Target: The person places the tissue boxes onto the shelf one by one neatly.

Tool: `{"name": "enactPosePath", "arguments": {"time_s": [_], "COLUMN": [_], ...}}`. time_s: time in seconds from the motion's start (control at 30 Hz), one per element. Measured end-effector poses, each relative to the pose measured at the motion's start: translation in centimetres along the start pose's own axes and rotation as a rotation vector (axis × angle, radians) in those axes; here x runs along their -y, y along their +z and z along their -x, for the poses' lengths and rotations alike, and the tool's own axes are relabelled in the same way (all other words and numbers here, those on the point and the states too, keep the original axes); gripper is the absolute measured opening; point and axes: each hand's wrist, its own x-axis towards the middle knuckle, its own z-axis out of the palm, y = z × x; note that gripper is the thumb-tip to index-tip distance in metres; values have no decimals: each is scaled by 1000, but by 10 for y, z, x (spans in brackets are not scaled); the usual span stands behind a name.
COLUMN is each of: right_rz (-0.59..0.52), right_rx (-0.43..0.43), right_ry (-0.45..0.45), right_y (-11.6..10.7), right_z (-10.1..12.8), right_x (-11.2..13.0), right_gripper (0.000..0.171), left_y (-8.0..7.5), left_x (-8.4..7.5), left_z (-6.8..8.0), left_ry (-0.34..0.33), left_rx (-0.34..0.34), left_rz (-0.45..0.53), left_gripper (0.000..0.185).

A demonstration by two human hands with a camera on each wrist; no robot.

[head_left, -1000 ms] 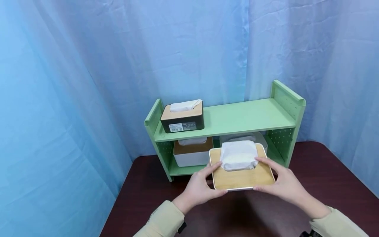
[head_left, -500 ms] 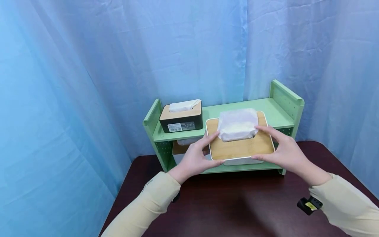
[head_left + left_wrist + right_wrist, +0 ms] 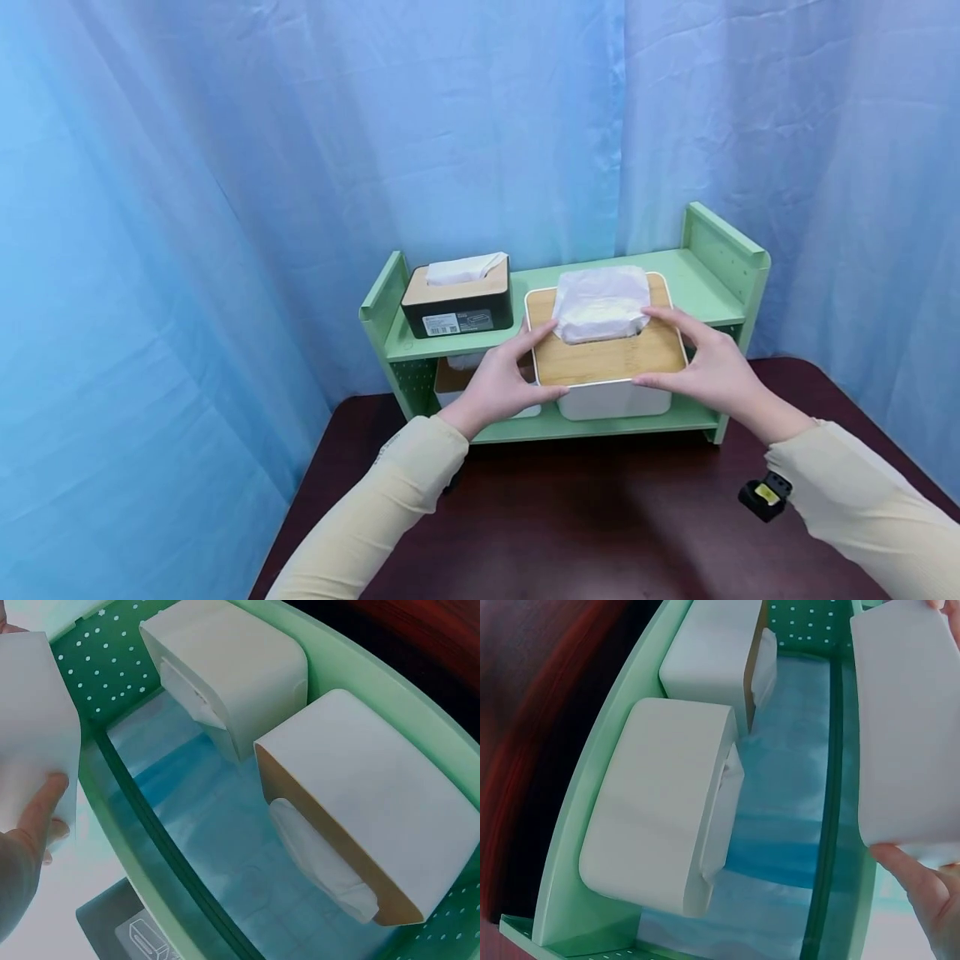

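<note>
White tissue box, bamboo lid, tissue protruding

Four tissue boxes, one green shelf, two hands.

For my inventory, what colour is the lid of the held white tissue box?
Light wood tan lid, clearest in the head view.

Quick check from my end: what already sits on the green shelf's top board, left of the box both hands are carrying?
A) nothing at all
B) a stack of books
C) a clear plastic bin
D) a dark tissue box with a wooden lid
D: a dark tissue box with a wooden lid stands at the left end of the green shelf, beside the white box held by the left hand and right hand.
</note>
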Motion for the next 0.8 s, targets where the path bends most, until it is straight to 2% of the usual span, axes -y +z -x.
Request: {"name": "enactPosePath", "arguments": {"time_s": [0.13,0.33,0.43,0.57,0.7,0.8], "right_rz": [2,8,11,24,46,-12], "right_rx": [18,37,58,130,220,296], "right_ry": [10,11,22,65,116,160], "right_y": [1,1,-3,-11,-18,-24], "right_z": [-4,-10,-13,-20,-30,-40], "right_x": [-4,-6,-3,0,3,5], "right_gripper": [84,83,84,86,86,86], "left_y": [2,3,1,-4,-11,-18], "left_x": [4,7,5,1,-1,-1], "left_z": [-4,-7,-9,-14,-20,-27], "left_ry": [-18,-66,-71,-84,-127,-170], "left_rx": [-4,-4,-3,23,63,91], "left_rz": [10,108,124,90,45,55], "left_gripper": [82,82,81,80,79,77]}}
